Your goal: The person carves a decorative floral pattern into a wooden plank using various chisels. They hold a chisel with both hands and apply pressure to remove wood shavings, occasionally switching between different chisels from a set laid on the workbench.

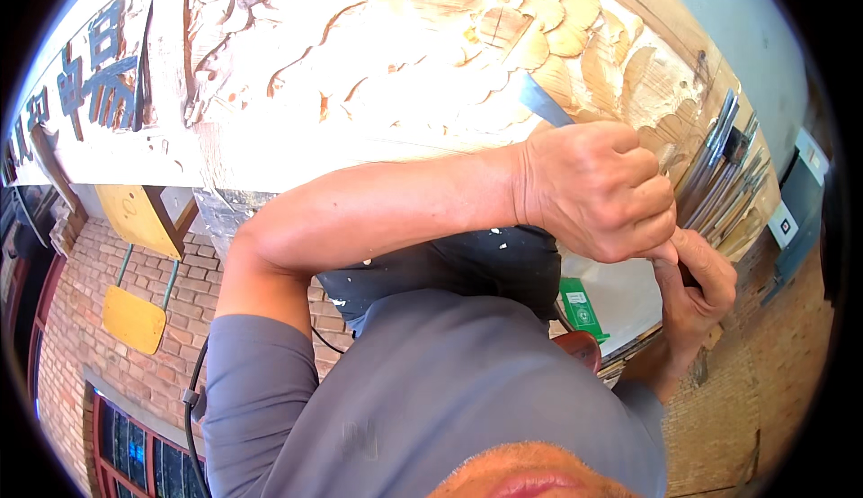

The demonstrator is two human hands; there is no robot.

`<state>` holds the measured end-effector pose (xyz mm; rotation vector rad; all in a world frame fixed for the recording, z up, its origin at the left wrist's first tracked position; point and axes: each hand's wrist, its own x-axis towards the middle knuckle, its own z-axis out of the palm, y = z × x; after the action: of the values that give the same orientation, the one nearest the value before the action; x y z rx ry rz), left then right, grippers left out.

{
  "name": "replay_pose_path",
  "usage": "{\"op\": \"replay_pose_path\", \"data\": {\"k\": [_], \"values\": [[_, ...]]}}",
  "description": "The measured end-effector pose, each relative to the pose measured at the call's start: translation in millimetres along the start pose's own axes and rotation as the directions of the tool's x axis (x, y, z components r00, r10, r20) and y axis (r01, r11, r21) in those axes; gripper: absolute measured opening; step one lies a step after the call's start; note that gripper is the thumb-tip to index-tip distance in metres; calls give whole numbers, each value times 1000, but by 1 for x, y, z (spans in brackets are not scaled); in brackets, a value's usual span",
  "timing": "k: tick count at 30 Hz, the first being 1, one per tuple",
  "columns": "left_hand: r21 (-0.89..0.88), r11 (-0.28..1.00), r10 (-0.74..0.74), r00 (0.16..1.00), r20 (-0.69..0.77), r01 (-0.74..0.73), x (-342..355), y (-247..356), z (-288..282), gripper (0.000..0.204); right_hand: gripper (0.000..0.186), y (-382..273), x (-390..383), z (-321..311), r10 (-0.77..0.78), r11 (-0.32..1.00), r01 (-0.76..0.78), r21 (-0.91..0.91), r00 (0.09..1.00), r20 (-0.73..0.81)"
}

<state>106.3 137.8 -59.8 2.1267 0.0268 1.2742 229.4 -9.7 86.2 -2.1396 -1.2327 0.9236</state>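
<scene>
A wooden relief panel (pixel 431 57) carved with overlapping rounded, leaf-like shapes lies before me, its middle washed out by glare. My left hand (pixel 600 191) reaches across from the left, its fingers wrapped in a fist round a carving chisel. The chisel's flat bluish blade (pixel 544 101) sticks out beyond the fist and points up-left over the carving. Whether its edge touches the wood I cannot tell. Just below, my right hand (pixel 697 282) is closed against the lower side of the left fist, at the handle end of the chisel. Most of the handle is hidden by both hands.
Several long carving tools (pixel 719 170) lie bunched at the panel's right edge. A green box (pixel 582 309) sits on a pale surface below my hands. To the left are a yellow chair (pixel 135 318) on brick paving, a dark-lettered board (pixel 99 75) and a black cable (pixel 193 417).
</scene>
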Motion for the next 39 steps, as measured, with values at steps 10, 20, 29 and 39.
{"op": "replay_pose_path", "data": {"k": [10, 20, 29, 39], "values": [[-117, 976, 213, 927, 308, -185, -4, 6, -3, 32, 13, 37, -58, 37, 493, 725, -440, 530, 869, 47], [-52, 999, 7, 962, 274, 7, 9, 24, -12, 32, 31, 21, -89, 51, 347, 854, -269, 445, 932, -102], [-149, 825, -506, 829, 238, 546, 3, 109, -19, 26, 35, 12, -107, 58, 53, 917, 76, 392, 950, -309], [408, 867, -369, 918, 142, 286, -18, 66, -69, 43, 26, 10, -75, 51, -274, 910, 405, 90, 749, -603]]}}
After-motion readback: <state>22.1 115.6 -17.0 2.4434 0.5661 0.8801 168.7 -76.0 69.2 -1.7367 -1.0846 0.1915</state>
